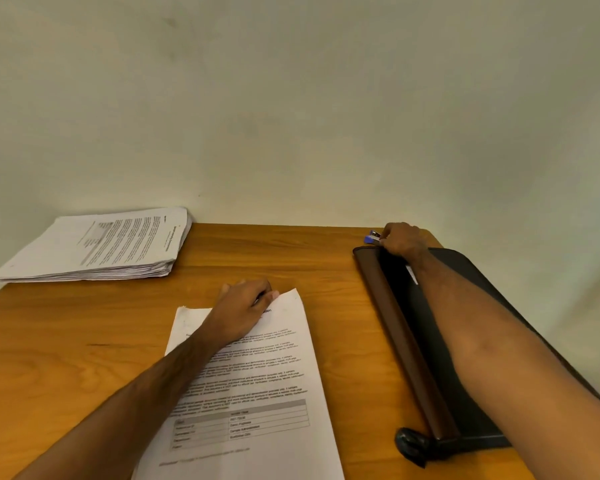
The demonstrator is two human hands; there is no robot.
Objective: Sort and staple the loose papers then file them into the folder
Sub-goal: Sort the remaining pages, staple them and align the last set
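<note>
A printed set of sheets (257,393) lies in front of me on the wooden table (84,341). My left hand (243,310) rests on its top edge, fingers curled and pinching the upper middle of the paper. At the table's far right, my right hand (400,239) grips a small blue stapler (372,237) just beyond the top of a black and brown folder (406,341). My right forearm lies across the folder. A thick stack of loose papers (101,247) sits at the far left corner.
A pale wall stands directly behind the table. The folder overhangs the table's right edge, with a black strap or tab (411,445) at its near end. Bare wood lies between the paper stack and the folder.
</note>
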